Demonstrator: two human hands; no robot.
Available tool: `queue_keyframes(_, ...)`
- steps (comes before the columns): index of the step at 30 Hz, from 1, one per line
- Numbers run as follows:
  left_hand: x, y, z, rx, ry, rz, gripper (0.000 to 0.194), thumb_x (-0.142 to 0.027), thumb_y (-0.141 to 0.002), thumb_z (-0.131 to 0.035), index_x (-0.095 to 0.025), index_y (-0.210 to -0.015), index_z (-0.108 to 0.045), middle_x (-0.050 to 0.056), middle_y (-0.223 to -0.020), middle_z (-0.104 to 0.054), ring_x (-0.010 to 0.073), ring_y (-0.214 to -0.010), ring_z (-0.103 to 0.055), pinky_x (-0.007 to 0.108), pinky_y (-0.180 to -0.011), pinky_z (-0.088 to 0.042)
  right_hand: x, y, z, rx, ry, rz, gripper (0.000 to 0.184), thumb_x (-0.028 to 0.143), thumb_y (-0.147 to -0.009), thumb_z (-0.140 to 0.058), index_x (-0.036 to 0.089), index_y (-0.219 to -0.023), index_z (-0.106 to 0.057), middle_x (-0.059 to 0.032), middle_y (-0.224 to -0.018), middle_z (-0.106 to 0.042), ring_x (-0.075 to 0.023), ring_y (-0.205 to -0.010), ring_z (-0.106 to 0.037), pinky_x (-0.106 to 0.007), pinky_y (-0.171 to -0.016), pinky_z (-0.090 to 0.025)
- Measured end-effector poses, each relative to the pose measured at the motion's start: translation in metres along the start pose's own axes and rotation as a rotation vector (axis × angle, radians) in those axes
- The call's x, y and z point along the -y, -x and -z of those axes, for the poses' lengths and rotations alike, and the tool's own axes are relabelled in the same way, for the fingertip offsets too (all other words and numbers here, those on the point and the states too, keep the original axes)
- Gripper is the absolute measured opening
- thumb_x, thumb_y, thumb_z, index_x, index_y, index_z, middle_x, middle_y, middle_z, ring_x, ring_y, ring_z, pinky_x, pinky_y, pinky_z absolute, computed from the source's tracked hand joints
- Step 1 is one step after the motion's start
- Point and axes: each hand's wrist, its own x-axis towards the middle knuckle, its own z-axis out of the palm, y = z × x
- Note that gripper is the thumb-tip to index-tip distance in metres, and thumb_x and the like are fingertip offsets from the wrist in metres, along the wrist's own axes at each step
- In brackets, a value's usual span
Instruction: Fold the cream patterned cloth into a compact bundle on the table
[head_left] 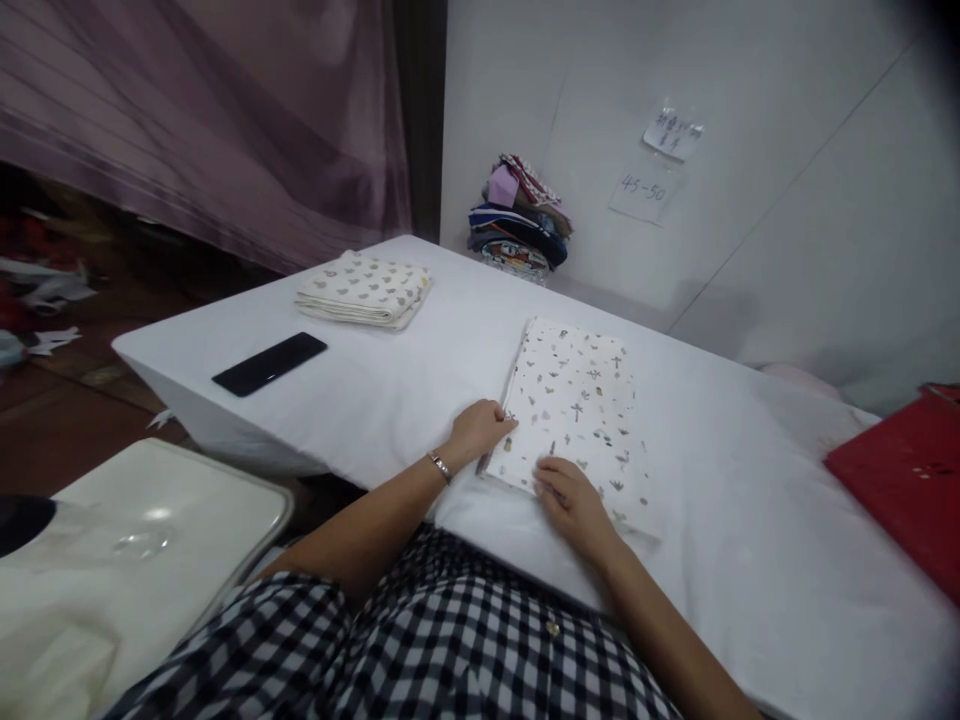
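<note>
A folded white cloth with small dark prints [577, 400] lies flat on the white table [420, 380] in front of me. My left hand [484, 428], with a bracelet at the wrist, curls its fingers round the cloth's near left corner. My right hand [570, 495] rests on the cloth's near edge with fingers bent and pressed down on it. Both forearms reach in from the bottom over my checked garment.
A second folded patterned cloth [365, 288] and a black phone [270, 363] lie at the table's far left. A pile of coloured fabrics [519, 215] sits against the wall. Red fabric [904, 480] is at the right edge. A pale tray-like surface [150, 530] stands lower left.
</note>
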Motion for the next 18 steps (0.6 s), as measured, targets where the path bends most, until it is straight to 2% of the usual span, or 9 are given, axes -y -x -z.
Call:
queue_keyframes(3,0.000,-0.001,-0.001,-0.007,-0.008,0.039,0.021,-0.038,-0.078,-0.056,-0.020,-0.069,-0.060,0.001,-0.073,-0.067,0.0157,-0.070,-0.059,0.025,-0.060,-0.038,-0.001,0.001,-0.004,0.002,0.029,0.033,0.024,0.026,-0.086,-0.049,0.023,-0.103,-0.067,-0.0091,-0.111,-0.062,-0.0223,-0.107,-0.055,-0.042,-0.094,-0.046)
queue_keyframes(8,0.008,0.001,0.001,-0.061,-0.054,0.020,0.018,-0.031,-0.080,-0.053,-0.020,-0.066,-0.059,0.002,-0.074,-0.067,0.0161,-0.071,-0.058,0.026,-0.062,-0.038,0.002,0.004,-0.003,-0.005,0.033,0.046,0.026,0.024,-0.086,-0.048,0.021,-0.104,-0.066,-0.0103,-0.115,-0.061,-0.0217,-0.110,-0.054,-0.041,-0.095,-0.046)
queue_keyframes(11,0.008,0.001,0.002,-0.050,-0.113,0.009,0.018,-0.030,-0.079,-0.052,-0.020,-0.067,-0.059,0.003,-0.076,-0.067,0.0169,-0.073,-0.058,0.026,-0.062,-0.038,0.003,0.006,-0.003,0.002,0.027,0.042,0.026,0.025,-0.086,-0.048,0.022,-0.105,-0.066,-0.0102,-0.117,-0.061,-0.0220,-0.111,-0.054,-0.042,-0.096,-0.046)
queue_keyframes(14,0.002,-0.003,0.003,-0.021,-0.126,0.024,0.018,-0.033,-0.079,-0.052,-0.020,-0.070,-0.060,0.003,-0.078,-0.067,0.0178,-0.074,-0.059,0.027,-0.062,-0.038,0.002,0.010,-0.001,0.007,-0.007,0.018,0.026,0.027,-0.087,-0.048,0.023,-0.105,-0.067,-0.0098,-0.119,-0.061,-0.0218,-0.113,-0.054,-0.042,-0.097,-0.046)
queue_keyframes(18,-0.006,-0.016,0.000,-0.043,-0.124,0.005,0.026,-0.044,-0.079,-0.053,-0.020,-0.070,-0.058,0.004,-0.080,-0.066,0.0191,-0.075,-0.059,0.028,-0.062,-0.039,-0.005,0.019,0.011,-0.034,-0.009,-0.032,0.026,0.029,-0.087,-0.049,0.024,-0.105,-0.067,-0.0094,-0.121,-0.060,-0.0226,-0.115,-0.054,-0.044,-0.100,-0.045)
